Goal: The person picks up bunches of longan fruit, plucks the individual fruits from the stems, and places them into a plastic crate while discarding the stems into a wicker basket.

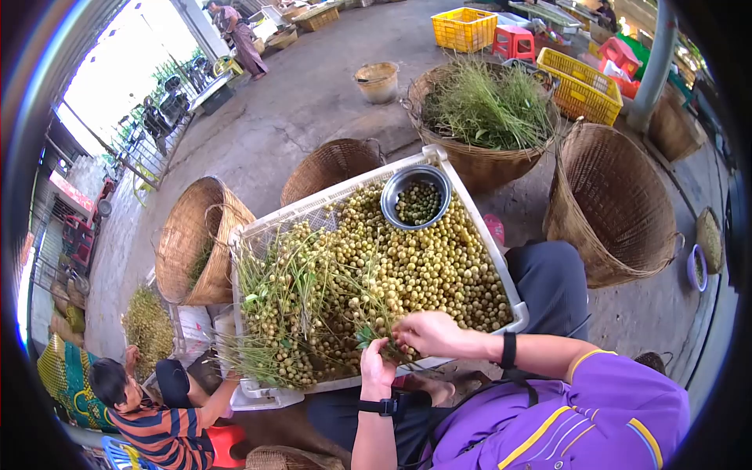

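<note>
- Now the left hand [377,368] grips a green stem [365,337] at the near edge of the white crate [329,200], fingers curled round it.
- Just beside it, the right hand [428,332] rests on the small yellow-green fruit [439,266], fingertips pinched on the same bunch.
- Further back, a steel bowl [415,197] of loose fruit sits on the heap.
- Nearby, another person [153,419] in a striped shirt crouches by the crate.

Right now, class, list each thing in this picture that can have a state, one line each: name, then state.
White plastic crate: heaped with small yellow-green fruit, loose and on stems.
Round metal bowl: upright on the fruit, partly filled.
Left hand: gripping green stems at the crate's near edge.
Right hand: resting on the fruit, fingers bent.
Big woven basket: full of green stalks.
Woven basket beside it: tipped, contents unclear.
</note>
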Available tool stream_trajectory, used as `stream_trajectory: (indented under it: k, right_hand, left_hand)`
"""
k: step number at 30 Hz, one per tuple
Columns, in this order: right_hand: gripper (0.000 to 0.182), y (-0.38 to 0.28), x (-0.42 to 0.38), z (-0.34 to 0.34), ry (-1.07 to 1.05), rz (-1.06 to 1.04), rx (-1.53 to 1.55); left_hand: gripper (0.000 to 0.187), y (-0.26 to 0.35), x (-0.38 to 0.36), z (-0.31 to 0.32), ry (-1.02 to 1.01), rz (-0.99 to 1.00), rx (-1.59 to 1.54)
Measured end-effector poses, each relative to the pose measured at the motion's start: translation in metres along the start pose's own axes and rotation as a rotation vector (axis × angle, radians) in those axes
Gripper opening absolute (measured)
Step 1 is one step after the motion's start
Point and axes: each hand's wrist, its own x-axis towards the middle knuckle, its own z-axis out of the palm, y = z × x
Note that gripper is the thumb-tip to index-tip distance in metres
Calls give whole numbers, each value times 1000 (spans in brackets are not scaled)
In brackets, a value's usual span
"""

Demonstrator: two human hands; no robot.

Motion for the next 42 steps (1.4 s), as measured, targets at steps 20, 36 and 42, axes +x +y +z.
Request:
stream_trajectory:
  k: [20,36,42]
  right_hand:
    - [23,34,164,-21,148,303,405]
    - [26,46,193,-54,148,303,446]
    - [27,51,190,-49,187,330,129]
  left_hand:
    - [23,61,-26,19,217,313,539]
    - [19,74,-61,32,205,339,644]
    - [26,81,-69,24,90,123,591]
